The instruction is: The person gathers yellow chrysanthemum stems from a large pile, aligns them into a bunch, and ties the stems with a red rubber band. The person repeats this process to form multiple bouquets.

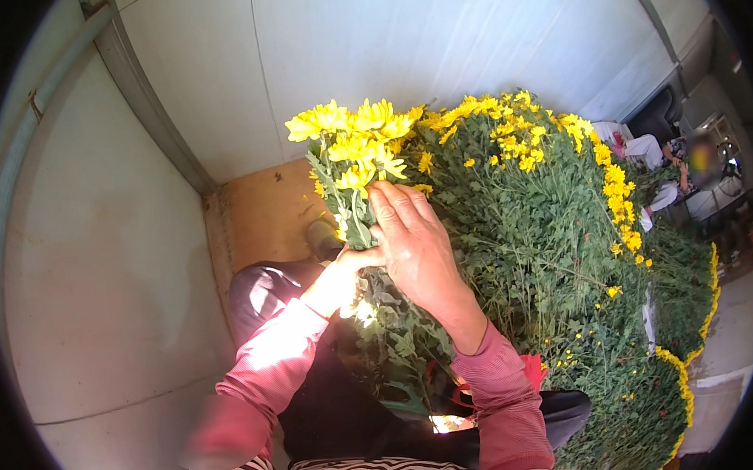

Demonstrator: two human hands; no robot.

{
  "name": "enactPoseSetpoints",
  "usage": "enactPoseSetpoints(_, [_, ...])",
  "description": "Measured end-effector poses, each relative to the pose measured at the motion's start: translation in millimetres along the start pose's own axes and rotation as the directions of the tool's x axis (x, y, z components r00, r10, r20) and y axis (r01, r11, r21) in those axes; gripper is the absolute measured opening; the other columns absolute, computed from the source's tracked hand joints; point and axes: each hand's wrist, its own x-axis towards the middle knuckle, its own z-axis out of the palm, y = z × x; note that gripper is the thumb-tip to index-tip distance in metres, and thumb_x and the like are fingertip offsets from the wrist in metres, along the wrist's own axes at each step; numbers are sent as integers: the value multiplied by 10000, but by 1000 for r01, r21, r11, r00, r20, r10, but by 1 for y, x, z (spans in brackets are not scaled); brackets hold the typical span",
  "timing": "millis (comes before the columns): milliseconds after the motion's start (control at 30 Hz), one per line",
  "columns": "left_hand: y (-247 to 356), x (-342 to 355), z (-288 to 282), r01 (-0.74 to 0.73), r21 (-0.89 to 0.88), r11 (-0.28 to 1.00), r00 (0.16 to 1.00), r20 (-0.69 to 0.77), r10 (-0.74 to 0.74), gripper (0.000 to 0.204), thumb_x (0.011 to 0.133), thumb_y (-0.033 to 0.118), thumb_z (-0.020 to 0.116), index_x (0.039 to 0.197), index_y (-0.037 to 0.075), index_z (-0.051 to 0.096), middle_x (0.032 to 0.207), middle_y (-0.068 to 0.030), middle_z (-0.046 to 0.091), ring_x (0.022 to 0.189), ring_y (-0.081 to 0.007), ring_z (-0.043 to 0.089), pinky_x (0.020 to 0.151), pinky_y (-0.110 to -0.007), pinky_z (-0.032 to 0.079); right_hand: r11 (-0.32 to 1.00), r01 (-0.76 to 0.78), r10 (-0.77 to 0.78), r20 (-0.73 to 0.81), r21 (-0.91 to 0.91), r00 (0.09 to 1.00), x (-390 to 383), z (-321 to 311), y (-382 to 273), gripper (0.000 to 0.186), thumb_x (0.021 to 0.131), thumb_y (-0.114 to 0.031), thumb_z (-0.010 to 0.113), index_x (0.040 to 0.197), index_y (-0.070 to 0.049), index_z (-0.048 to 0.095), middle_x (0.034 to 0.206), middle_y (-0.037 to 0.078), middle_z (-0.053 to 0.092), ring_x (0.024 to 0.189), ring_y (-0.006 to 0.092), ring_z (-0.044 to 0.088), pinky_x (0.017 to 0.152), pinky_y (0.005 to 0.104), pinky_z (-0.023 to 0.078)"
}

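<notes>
A bunch of yellow chrysanthemums (pixel 355 142) stands upright in front of me, blossoms at the top and green leaves below. My left hand (pixel 342 278), partly washed out by sunlight, is closed round its stems, with the thumb reaching across toward the right hand. Against the right side of the bunch, just under the blossoms, lies my right hand (pixel 415 246), its fingers stretched out and close together. Below my hands the leafy stems (pixel 389 319) hang down over my lap, and their lower ends are hard to make out.
A large heap of cut yellow chrysanthemums (pixel 511 211) fills the right side, with further piles beyond. White wall panels (pixel 435 45) close off the back and left. Something red (pixel 533 370) lies beside my right forearm. Another person (pixel 667 164) sits at the far right.
</notes>
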Motion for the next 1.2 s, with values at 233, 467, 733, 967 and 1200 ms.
enactPoseSetpoints(233, [-11,2,-16,60,-141,988,961,-260,-96,266,887,177,531,1033,-19,637,1045,-97,636,935,-182,606,854,-325,479,942,-173,198,-61,286,978,-14,9,20,558,855,-260,636,1317,-14,444,1263,189,507,1134,362,481,967,431,396])
enactPoseSetpoints(467, [-26,-34,-56,-70,16,997,855,-514,68,309,894,216,538,1117,3,562,948,-84,642,823,-196,630,707,-288,519,672,-563,357,456,481,815,-133,55,-70,873,847,-368,642,1459,-6,136,1407,295,301,1297,464,299,1099,479,228])
enactPoseSetpoints(733, [25,-54,-51,-215,-483,849,663,-711,-236,163,852,208,562,924,65,595,737,-96,654,683,-234,631,681,-385,542,326,-731,659,411,599,630,-161,134,44,314,928,-253,513,1108,-4,580,1079,148,617,979,311,580,880,371,447])
enactPoseSetpoints(967, [-11,-50,-88,-73,-319,945,777,-612,-147,172,846,167,544,888,9,599,806,-95,628,708,-195,631,659,-313,544,219,-958,806,519,188,286,-220,234,159,455,896,-302,592,1233,0,537,1201,169,588,1052,327,567,895,440,443])
enactPoseSetpoints(1200, [-20,-49,-110,-87,-270,959,852,-519,-69,312,792,222,585,1031,21,575,896,-119,595,767,-229,590,690,-365,520,207,-765,814,326,610,480,-185,189,175,204,916,-179,577,1066,-83,676,655,15,536,587,94,451,567,272,416])
